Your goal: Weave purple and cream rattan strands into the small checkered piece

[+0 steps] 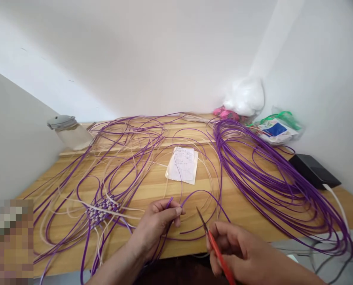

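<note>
Hands at the near edge of a wooden tabletop [152, 186] strewn with purple and cream weaving cord.

Left hand [157, 221] reaches in from the near side, palm down, its grip narrow: thumb and fingertips pinch the cut end of a purple cord [194, 194] that loops away to the right. Right hand [238, 249] lies just right of it, fingers curled shut around the red handles of a pair of scissors [207, 233], the blades pointing far and left toward the pinched cord, close but apart from it. Left of the hands lies a small woven patch [102, 209] of purple and cream strands. Beyond them a paper note [183, 165] rests flat, and a large coil of purple cord [271, 174] fills the right side, with a black box [313, 170] near it at the far right.
</note>
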Motion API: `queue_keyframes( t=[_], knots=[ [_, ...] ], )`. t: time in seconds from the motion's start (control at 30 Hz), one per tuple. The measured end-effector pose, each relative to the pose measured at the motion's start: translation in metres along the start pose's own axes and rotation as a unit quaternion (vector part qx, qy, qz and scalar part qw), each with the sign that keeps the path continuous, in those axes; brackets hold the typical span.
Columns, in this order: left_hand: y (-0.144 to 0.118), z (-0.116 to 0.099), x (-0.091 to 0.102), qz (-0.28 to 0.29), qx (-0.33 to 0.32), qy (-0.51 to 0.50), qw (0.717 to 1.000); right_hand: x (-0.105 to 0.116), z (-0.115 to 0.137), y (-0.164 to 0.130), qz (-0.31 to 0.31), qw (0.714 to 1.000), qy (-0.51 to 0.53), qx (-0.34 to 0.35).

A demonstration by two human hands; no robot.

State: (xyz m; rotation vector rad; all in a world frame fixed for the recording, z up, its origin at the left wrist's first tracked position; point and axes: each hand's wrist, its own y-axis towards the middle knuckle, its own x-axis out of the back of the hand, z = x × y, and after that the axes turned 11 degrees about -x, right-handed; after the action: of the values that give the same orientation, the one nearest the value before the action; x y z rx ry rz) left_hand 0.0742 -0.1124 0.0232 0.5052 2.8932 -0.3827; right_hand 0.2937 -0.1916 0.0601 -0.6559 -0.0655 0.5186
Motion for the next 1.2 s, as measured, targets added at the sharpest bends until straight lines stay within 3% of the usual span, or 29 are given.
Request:
queue_keyframes(
  t=[0.1, 0.23, 0.37, 0.7, 1.0, 1.2],
  knots=[
    [-0.002, -0.001, -0.004, 0.014, -0.008, 0.007, 1.000, -0.016, -0.019, 0.004, -0.075, 0.996, -0.045, -0.018],
    [-0.007, -0.002, -0.008, 0.027, -0.012, 0.027, 0.999, -0.022, -0.027, 0.014, -0.173, 0.975, -0.139, -0.012],
    [-0.014, -0.002, -0.010, 0.037, -0.016, 0.060, 0.997, -0.026, -0.022, 0.015, -0.208, 0.958, -0.197, 0.006],
    [-0.029, 0.001, -0.011, 0.069, -0.026, 0.079, 0.994, -0.038, -0.019, 0.007, -0.169, 0.966, -0.197, 0.005],
    [-0.040, 0.004, -0.014, 0.077, 0.013, 0.073, 0.994, -0.044, -0.037, 0.000, -0.206, 0.942, -0.263, 0.043],
    [-0.050, 0.010, -0.016, 0.123, 0.008, 0.049, 0.991, -0.050, -0.050, -0.010, -0.203, 0.955, -0.202, 0.071]
  ],
)
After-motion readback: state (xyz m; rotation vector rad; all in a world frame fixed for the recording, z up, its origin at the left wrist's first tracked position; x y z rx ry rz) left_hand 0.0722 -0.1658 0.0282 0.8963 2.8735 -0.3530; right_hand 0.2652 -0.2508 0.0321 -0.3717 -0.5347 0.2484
